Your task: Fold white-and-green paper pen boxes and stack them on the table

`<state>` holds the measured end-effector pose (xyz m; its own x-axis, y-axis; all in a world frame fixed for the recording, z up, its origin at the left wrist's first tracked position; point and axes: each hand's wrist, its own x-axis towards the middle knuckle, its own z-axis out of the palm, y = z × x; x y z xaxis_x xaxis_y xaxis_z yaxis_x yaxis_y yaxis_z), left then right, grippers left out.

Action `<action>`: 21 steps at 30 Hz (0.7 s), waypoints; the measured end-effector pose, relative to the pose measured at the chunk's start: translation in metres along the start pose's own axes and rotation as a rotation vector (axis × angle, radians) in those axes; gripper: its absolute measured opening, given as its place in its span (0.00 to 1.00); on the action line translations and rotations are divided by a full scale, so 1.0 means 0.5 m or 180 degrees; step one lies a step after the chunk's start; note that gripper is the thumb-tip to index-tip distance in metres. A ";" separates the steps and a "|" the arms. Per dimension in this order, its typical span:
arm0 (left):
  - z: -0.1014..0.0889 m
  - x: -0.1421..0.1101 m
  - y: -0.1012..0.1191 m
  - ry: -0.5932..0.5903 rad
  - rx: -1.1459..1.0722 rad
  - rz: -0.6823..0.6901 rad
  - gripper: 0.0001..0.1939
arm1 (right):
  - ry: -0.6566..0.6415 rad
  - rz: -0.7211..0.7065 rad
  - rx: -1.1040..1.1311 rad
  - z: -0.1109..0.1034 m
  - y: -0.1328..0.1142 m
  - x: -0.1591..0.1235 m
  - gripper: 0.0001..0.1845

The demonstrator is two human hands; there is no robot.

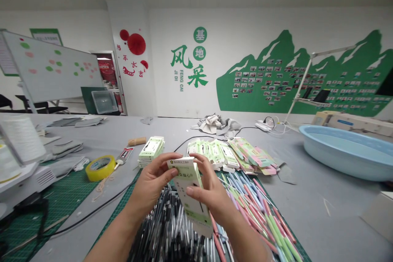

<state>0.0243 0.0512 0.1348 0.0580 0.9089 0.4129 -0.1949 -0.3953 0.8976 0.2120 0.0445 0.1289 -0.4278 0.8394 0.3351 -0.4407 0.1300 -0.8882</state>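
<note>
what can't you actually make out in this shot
- Small print on the carton held in the left hand and right hand: head view, too small and blurred.
- Whether the carton holds anything: its own walls hide the inside.
- The black pens below: partly covered by both hands, cut off by the bottom edge.
- Inside of the blue basin: the far part runs off the right edge.

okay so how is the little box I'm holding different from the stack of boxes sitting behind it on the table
The box in hand is single and held up off the table between the left hand and the right hand; the stack of boxes is several, lying flat on the grey table. The box in hand stands tilted on end with its top flap open; those in the stack look closed. Both are white and pale green with similar print.
</note>
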 end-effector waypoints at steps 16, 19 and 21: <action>-0.050 0.002 0.041 -0.1302 -0.0018 0.1035 0.08 | -0.0007 -0.1092 -0.2669 0.053 -0.038 -0.012 0.37; -0.048 0.002 0.041 -0.1367 -0.0068 0.1017 0.07 | 0.0019 -0.1220 -0.2930 0.053 -0.038 -0.017 0.36; -0.047 0.004 0.041 -0.1396 -0.0113 0.0993 0.06 | 0.0040 -0.1226 -0.3028 0.051 -0.036 -0.019 0.36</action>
<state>-0.0027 0.0482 0.1503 0.3941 0.6054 0.6915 -0.3008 -0.6260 0.7194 0.2039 0.0209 0.1495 -0.3789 0.6570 0.6518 0.2641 0.7518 -0.6042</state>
